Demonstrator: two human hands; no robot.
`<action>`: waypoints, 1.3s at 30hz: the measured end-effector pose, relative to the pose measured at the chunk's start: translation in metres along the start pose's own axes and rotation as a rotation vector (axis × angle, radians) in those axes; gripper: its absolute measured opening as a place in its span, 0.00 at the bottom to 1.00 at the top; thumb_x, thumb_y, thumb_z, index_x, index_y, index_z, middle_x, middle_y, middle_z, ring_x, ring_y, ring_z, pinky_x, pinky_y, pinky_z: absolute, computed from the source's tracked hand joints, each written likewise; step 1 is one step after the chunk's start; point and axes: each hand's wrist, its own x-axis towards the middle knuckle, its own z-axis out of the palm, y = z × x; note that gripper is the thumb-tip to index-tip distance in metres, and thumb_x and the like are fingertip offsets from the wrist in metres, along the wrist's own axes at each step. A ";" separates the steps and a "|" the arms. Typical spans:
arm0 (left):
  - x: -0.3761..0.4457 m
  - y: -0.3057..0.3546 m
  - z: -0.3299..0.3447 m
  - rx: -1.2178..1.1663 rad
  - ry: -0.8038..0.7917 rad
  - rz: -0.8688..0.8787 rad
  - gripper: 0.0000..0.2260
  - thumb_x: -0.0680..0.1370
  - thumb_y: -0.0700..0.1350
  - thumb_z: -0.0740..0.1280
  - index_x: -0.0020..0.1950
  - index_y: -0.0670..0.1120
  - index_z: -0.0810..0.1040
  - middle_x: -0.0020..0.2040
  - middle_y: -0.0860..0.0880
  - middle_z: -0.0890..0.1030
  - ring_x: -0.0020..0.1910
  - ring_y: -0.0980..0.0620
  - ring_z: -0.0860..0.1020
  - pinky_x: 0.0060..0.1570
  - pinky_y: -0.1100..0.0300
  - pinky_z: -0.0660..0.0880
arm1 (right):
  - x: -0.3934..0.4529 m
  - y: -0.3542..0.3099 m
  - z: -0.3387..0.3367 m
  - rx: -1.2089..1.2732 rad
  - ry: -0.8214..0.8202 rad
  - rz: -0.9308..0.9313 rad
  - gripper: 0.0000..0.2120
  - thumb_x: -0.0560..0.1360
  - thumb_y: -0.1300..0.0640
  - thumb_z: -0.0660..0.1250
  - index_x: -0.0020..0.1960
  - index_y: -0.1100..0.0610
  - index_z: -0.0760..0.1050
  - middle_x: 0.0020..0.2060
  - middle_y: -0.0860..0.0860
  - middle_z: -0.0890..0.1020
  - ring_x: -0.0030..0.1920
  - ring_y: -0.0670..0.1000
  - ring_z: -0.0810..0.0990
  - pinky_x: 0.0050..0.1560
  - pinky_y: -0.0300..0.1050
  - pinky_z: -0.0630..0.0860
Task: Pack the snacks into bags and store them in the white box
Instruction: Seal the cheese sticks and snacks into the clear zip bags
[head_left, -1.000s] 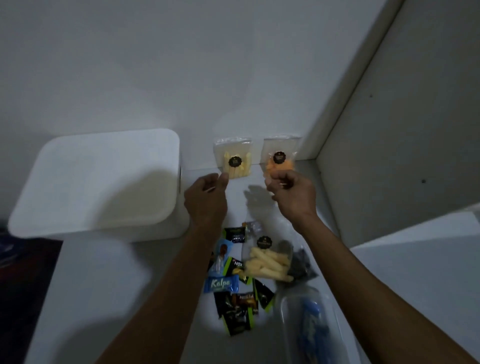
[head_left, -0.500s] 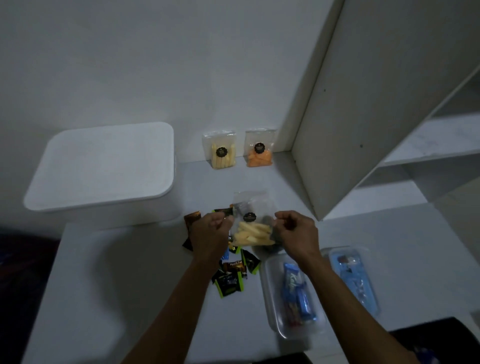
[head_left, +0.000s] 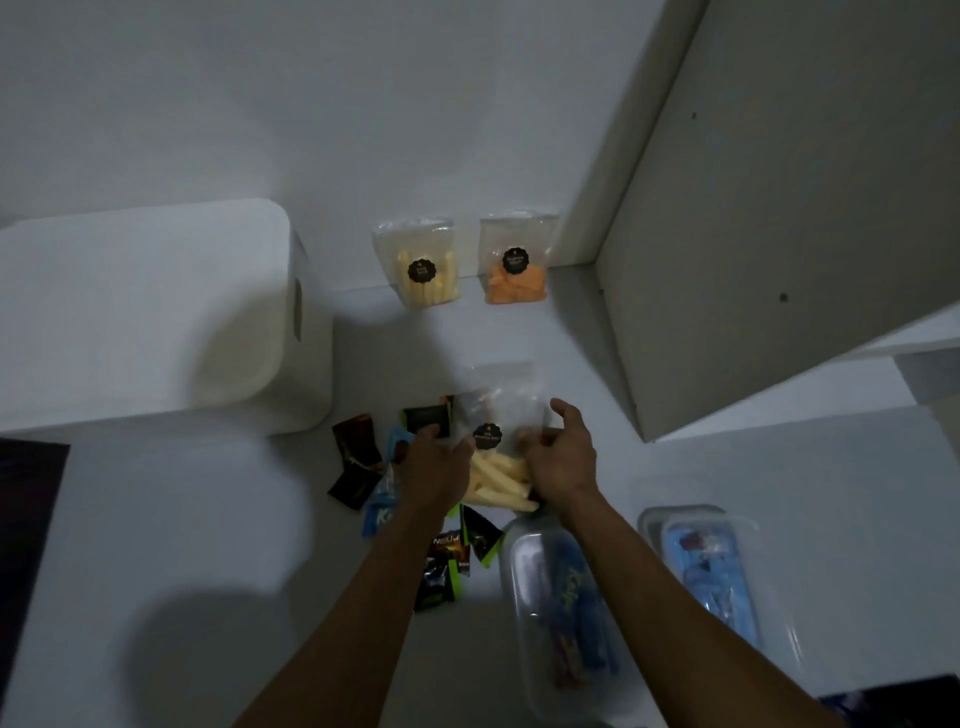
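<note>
Now we are gripping a clear bag of pale snack sticks (head_left: 496, 475) with both hands, our left hand (head_left: 435, 465) pinching its left side and our right hand (head_left: 558, 457) closing on its right, above the scattered wrappers (head_left: 358, 467), with the white box (head_left: 156, 317) sitting lidded to the left.

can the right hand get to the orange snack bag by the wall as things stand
Probably yes. The orange snack bag stands upright against the wall, with bare table between it and the right hand. But that hand is on the bag of yellow sticks, together with the left hand, so it would likely let go first.
</note>
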 end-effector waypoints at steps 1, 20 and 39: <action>0.002 0.000 0.002 -0.042 0.009 -0.021 0.30 0.76 0.55 0.70 0.72 0.40 0.68 0.63 0.41 0.78 0.60 0.42 0.77 0.61 0.49 0.74 | 0.003 0.000 0.001 0.024 -0.001 0.009 0.26 0.76 0.58 0.69 0.71 0.51 0.66 0.39 0.47 0.80 0.46 0.51 0.81 0.54 0.48 0.79; -0.087 0.071 -0.096 -0.654 0.082 0.412 0.03 0.78 0.45 0.69 0.46 0.47 0.81 0.39 0.50 0.84 0.41 0.53 0.82 0.45 0.50 0.80 | -0.079 -0.077 -0.055 0.284 -0.347 -0.389 0.17 0.72 0.66 0.73 0.59 0.57 0.78 0.46 0.57 0.85 0.48 0.50 0.83 0.52 0.48 0.81; -0.194 0.052 -0.149 -0.608 0.162 0.695 0.03 0.78 0.43 0.69 0.47 0.45 0.83 0.40 0.49 0.84 0.42 0.55 0.81 0.52 0.43 0.80 | -0.188 -0.165 -0.060 -0.506 -0.198 -0.999 0.07 0.74 0.47 0.71 0.48 0.49 0.83 0.45 0.45 0.85 0.49 0.45 0.81 0.52 0.52 0.79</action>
